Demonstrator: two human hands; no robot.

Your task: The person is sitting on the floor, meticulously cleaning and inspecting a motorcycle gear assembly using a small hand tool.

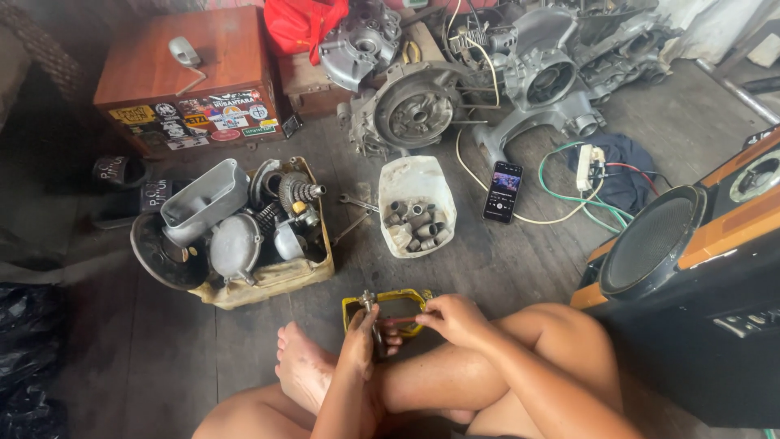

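1. Floorboards of dark worn wood (504, 276) run under everything I see; the widest bare stretch lies at lower left, between the parts box and my feet, and a narrower lane runs from the white tub toward my knees.
2. One big black loudspeaker cabinet with orange trim (691, 268) walls off my right side, just beside my right knee.
3. One cluster of grey cast-metal engine casings (487, 89) closes off the far edge.
4. One reddish-brown wooden chest with stickers on its front (191, 81) stands at far left.
5. One open yellowish box crammed with grey metal covers and gears (244, 236) sits left of centre.
6. One white plastic tub of short grey metal cylinders (417, 207) sits ahead of me; I cannot count the cylinders surely.
7. One black smartphone with a lit screen (503, 191) lies right of the tub on a pale cable.
8. One small yellow-rimmed metal frame (390, 309) rests at my crossed shins, directly under my hands.
9. My right hand (455, 319) pinches the frame's near right edge.
10. My left hand (359, 340) is curled round a slim upright metal tool at the frame's left edge.
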